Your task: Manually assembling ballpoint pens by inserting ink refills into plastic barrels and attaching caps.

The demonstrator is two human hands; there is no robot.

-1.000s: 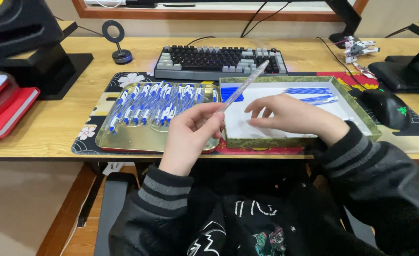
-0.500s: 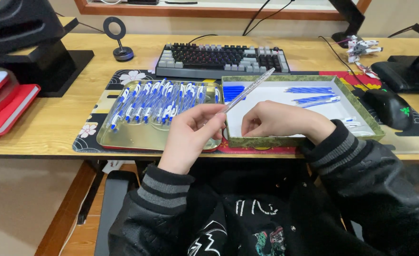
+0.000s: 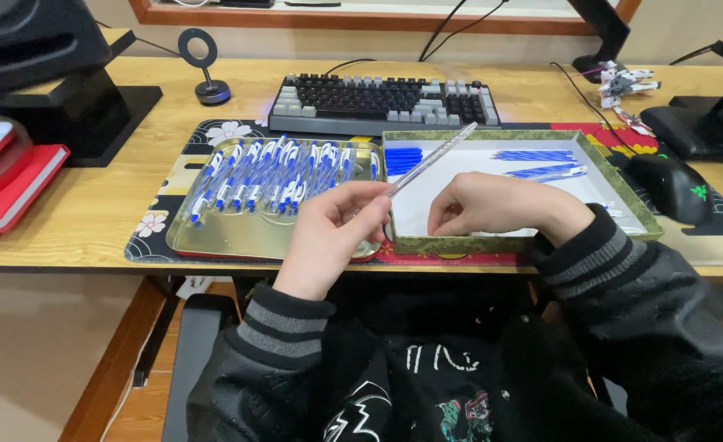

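Here, a wooden desk (image 3: 91, 213) bears keyboard (image 3: 382, 102) and patterned mat (image 3: 153, 237).

Bright, even indoor light falls from above; the shiny gold metal tray (image 3: 214, 237) shows mild glare. Focus is sharp, with slight wide-angle bending at the edges.

**Layout on the tabletop**

Lying side by side on a mat (image 3: 165, 225) on the tabletop (image 3: 75, 205): a metal tray (image 3: 214, 241) at left, a shallow box (image 3: 623, 205) at right. Filling the tray in a row: pens (image 3: 271, 176). Resting in the box toward its far side: loose pen parts (image 3: 533, 164). Sitting behind both: a keyboard (image 3: 382, 102). Standing left of the keyboard: a small ring stand (image 3: 206, 74). Stacking up at the far left edge: notebooks (image 3: 5, 192). Lying right of the box: a mouse (image 3: 673, 184).
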